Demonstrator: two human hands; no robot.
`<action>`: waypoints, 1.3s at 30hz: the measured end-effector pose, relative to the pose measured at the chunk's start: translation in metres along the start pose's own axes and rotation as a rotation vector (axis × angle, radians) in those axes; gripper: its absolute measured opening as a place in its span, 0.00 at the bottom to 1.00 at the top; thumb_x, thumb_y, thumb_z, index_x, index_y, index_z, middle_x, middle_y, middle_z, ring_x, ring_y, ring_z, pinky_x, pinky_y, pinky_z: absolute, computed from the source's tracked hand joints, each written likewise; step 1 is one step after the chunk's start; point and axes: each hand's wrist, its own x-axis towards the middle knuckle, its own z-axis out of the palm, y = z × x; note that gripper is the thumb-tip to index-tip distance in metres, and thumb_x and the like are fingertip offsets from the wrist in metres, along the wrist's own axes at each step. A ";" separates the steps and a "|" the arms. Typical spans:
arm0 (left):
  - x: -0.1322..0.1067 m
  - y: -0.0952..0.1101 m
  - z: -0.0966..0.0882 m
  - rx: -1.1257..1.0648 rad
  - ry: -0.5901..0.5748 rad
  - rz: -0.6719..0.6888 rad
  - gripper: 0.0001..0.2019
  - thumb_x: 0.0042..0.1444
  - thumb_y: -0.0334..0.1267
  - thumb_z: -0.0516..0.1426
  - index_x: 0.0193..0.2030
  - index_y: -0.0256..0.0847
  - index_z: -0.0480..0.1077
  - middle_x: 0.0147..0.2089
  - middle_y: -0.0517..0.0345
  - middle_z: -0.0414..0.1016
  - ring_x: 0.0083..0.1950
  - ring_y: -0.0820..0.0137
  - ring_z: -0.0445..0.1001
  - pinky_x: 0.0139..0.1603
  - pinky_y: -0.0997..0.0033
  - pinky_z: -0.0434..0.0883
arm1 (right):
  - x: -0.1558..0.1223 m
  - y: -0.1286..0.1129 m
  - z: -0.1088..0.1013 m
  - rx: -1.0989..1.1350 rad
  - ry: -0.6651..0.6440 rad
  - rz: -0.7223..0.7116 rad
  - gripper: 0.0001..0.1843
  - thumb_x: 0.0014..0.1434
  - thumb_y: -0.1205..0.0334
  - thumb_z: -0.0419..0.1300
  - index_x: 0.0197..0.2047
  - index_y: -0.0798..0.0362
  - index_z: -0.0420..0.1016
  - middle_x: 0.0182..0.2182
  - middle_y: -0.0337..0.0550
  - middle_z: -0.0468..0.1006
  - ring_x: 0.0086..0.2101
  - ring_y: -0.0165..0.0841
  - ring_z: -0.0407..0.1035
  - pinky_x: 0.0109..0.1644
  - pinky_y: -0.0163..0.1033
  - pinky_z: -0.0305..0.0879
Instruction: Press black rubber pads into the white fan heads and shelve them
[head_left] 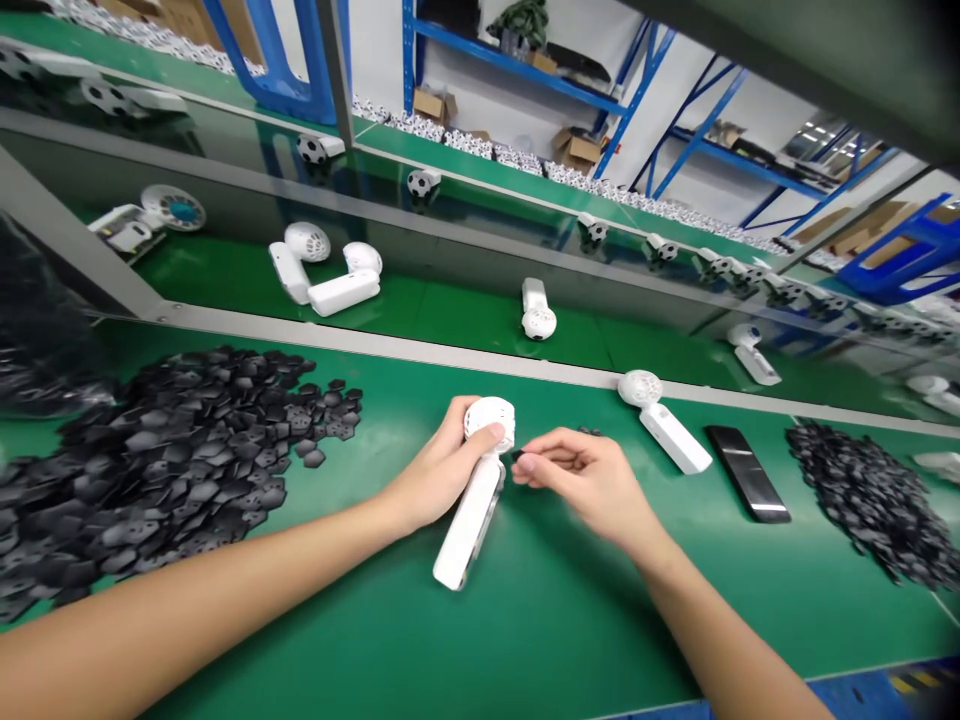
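Observation:
My left hand [442, 465] is shut around the round grille head of a white handheld fan [469, 525], whose handle points down toward me. Between the thumb and fingertips of my right hand [585, 480] is a small black patch [517, 456], held right next to the fan head and partly hidden by the fingers. A large heap of black hexagonal patches [172, 470] lies to the left of my left hand, and a second heap [870, 505] lies to the far right.
Another white fan [664, 420] and a glossy black slab [748, 473] lie on the green bench [540, 620]. Behind a grey rail [375, 345], higher green tiers hold more fans and parts. Blue shelving with cardboard boxes stands beyond.

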 end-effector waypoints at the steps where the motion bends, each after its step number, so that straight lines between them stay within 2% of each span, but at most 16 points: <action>1: -0.001 0.001 0.000 0.031 -0.005 -0.001 0.27 0.67 0.61 0.59 0.63 0.52 0.58 0.39 0.59 0.76 0.34 0.63 0.80 0.31 0.65 0.78 | 0.001 0.003 0.006 0.032 0.007 0.002 0.13 0.62 0.50 0.74 0.40 0.51 0.84 0.36 0.44 0.89 0.38 0.40 0.85 0.48 0.43 0.83; 5: -0.001 0.004 0.001 0.148 0.026 -0.005 0.31 0.68 0.63 0.56 0.71 0.55 0.54 0.43 0.58 0.76 0.35 0.64 0.80 0.33 0.65 0.77 | 0.004 0.017 0.016 0.030 0.093 -0.079 0.12 0.63 0.52 0.73 0.39 0.51 0.82 0.36 0.44 0.88 0.39 0.40 0.85 0.47 0.42 0.83; 12: 0.002 0.001 0.001 0.107 0.020 -0.014 0.30 0.68 0.65 0.55 0.69 0.57 0.54 0.50 0.57 0.74 0.41 0.62 0.81 0.38 0.64 0.78 | 0.008 0.026 0.019 -0.077 0.178 -0.192 0.09 0.68 0.52 0.69 0.39 0.49 0.80 0.35 0.40 0.86 0.35 0.37 0.83 0.41 0.39 0.81; 17: 0.002 0.001 -0.001 0.217 0.035 0.001 0.28 0.71 0.65 0.49 0.70 0.57 0.54 0.56 0.55 0.72 0.44 0.62 0.78 0.43 0.61 0.76 | 0.008 0.023 0.020 -0.347 0.217 -0.352 0.07 0.69 0.59 0.68 0.38 0.49 0.78 0.34 0.37 0.85 0.32 0.32 0.80 0.41 0.36 0.80; 21: 0.000 0.006 0.000 0.359 -0.002 0.055 0.30 0.71 0.61 0.54 0.72 0.52 0.51 0.54 0.54 0.71 0.48 0.62 0.74 0.47 0.61 0.74 | 0.008 0.022 0.019 -0.556 0.211 -0.481 0.09 0.71 0.62 0.64 0.36 0.49 0.74 0.29 0.36 0.81 0.28 0.31 0.76 0.36 0.36 0.76; 23: 0.000 0.009 0.000 0.381 -0.033 0.068 0.32 0.70 0.58 0.57 0.72 0.50 0.50 0.54 0.53 0.70 0.49 0.62 0.73 0.48 0.62 0.73 | 0.007 0.021 0.018 -0.538 0.204 -0.474 0.05 0.71 0.63 0.63 0.40 0.48 0.74 0.32 0.36 0.82 0.31 0.31 0.79 0.39 0.36 0.78; 26: 0.000 0.014 -0.001 0.314 -0.038 -0.018 0.28 0.72 0.59 0.52 0.72 0.53 0.50 0.54 0.54 0.70 0.48 0.62 0.74 0.46 0.61 0.73 | 0.005 0.018 0.017 -0.413 0.170 -0.399 0.03 0.70 0.62 0.66 0.45 0.47 0.75 0.38 0.36 0.84 0.36 0.32 0.83 0.43 0.34 0.81; 29: 0.001 0.015 -0.002 0.239 -0.032 -0.101 0.25 0.74 0.60 0.47 0.72 0.57 0.51 0.54 0.55 0.71 0.47 0.61 0.76 0.46 0.59 0.74 | 0.002 0.016 0.016 -0.314 0.156 -0.307 0.02 0.70 0.60 0.66 0.43 0.47 0.76 0.36 0.36 0.85 0.35 0.33 0.84 0.39 0.34 0.81; 32: 0.001 0.012 -0.003 0.214 -0.023 -0.095 0.27 0.72 0.63 0.48 0.72 0.60 0.53 0.53 0.57 0.73 0.47 0.60 0.76 0.46 0.59 0.74 | 0.000 0.015 0.014 -0.288 0.185 -0.252 0.04 0.70 0.57 0.66 0.42 0.47 0.78 0.34 0.38 0.87 0.35 0.36 0.84 0.38 0.37 0.82; 35: 0.000 0.009 -0.004 0.226 0.000 -0.059 0.28 0.71 0.65 0.49 0.72 0.59 0.55 0.52 0.56 0.73 0.46 0.60 0.76 0.44 0.60 0.73 | 0.000 0.015 0.013 -0.364 0.199 -0.287 0.04 0.69 0.57 0.68 0.41 0.46 0.79 0.34 0.38 0.87 0.34 0.38 0.84 0.41 0.40 0.84; 39: -0.001 0.010 0.000 0.295 -0.017 0.013 0.30 0.71 0.59 0.54 0.72 0.52 0.53 0.50 0.54 0.73 0.44 0.61 0.75 0.42 0.63 0.72 | 0.003 0.018 0.011 -0.475 0.196 -0.382 0.03 0.69 0.59 0.67 0.41 0.45 0.78 0.34 0.36 0.86 0.33 0.36 0.84 0.41 0.40 0.84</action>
